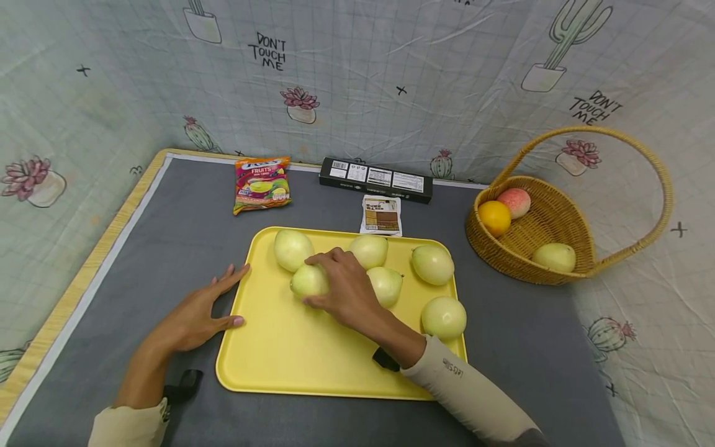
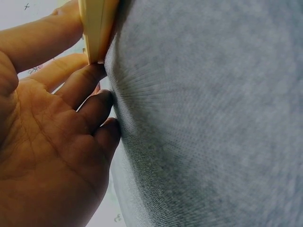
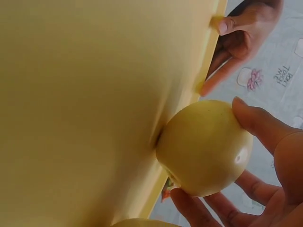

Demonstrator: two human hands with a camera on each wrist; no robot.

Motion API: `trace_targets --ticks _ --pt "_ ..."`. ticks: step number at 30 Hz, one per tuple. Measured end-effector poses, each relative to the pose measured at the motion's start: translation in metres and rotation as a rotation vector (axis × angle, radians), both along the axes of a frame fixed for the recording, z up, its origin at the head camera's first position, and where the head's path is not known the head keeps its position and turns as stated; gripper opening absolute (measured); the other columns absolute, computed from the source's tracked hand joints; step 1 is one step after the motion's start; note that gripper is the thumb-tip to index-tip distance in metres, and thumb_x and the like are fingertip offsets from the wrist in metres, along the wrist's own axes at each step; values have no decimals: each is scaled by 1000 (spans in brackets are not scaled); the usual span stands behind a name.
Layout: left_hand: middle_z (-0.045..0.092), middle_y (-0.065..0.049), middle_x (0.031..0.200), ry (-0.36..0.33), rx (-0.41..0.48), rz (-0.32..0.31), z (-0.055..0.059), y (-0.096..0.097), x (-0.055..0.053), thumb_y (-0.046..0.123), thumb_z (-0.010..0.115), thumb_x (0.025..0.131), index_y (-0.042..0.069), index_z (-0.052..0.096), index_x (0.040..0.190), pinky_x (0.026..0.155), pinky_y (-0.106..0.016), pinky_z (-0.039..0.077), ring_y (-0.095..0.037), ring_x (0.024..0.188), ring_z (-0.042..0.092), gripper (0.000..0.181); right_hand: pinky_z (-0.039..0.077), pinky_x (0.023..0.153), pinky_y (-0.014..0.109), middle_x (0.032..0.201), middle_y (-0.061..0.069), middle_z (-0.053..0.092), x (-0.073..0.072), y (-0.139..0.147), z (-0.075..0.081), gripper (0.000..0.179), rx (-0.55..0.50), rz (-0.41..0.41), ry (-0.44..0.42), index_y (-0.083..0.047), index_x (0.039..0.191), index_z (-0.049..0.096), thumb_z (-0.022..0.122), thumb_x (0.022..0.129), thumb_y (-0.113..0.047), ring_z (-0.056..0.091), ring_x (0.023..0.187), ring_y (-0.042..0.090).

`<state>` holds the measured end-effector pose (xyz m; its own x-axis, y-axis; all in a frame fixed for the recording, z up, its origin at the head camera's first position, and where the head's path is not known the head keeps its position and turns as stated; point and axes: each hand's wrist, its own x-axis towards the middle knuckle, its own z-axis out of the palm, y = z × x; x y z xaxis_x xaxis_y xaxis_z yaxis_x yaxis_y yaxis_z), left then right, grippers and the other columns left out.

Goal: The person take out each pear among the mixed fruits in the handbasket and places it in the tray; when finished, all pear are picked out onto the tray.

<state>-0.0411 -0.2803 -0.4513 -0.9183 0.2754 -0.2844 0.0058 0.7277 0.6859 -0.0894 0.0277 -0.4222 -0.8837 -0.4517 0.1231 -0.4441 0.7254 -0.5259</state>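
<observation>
My right hand (image 1: 349, 288) grips a pale green-yellow pear (image 1: 309, 281), thumb on one side and fingers curled round the other. In the right wrist view this pear (image 3: 203, 146) is right at the surface of the yellow tray (image 1: 279, 354). Another pear (image 1: 293, 250) lies just behind it, toward the tray's far left corner. At the left edge of the tray, my left hand (image 1: 192, 316) has its thumb and fingers spread, with fingertips touching the rim. The left wrist view shows that hand (image 2: 52, 137) with its palm facing the camera and the tray edge (image 2: 97, 33) at its fingertips.
More pears, such as one at the right (image 1: 432, 265), lie on the tray. Behind it are a fruit candy bag (image 1: 261, 185), a long black box (image 1: 375, 180) and a small packet (image 1: 382, 215). A wicker basket (image 1: 530, 273) at right holds a peach, an orange and a pear.
</observation>
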Motion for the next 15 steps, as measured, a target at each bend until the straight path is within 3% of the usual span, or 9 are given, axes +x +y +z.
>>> trace_targets --ticks 7,15 --pt "14 -27 176 -2 -15 2 0 1 -1 30 86 89 32 20 172 114 -85 22 -70 152 14 106 58 88 36 124 3 67 -2 2 0 66 57 -22 46 -23 132 74 100 73 -39 60 108 23" --pt "14 -27 176 0 -11 1 -1 1 0 30 86 89 32 20 172 115 -85 22 -70 153 13 106 56 90 35 125 3 66 -3 6 0 68 52 4 27 -23 136 74 98 75 -42 55 110 22"
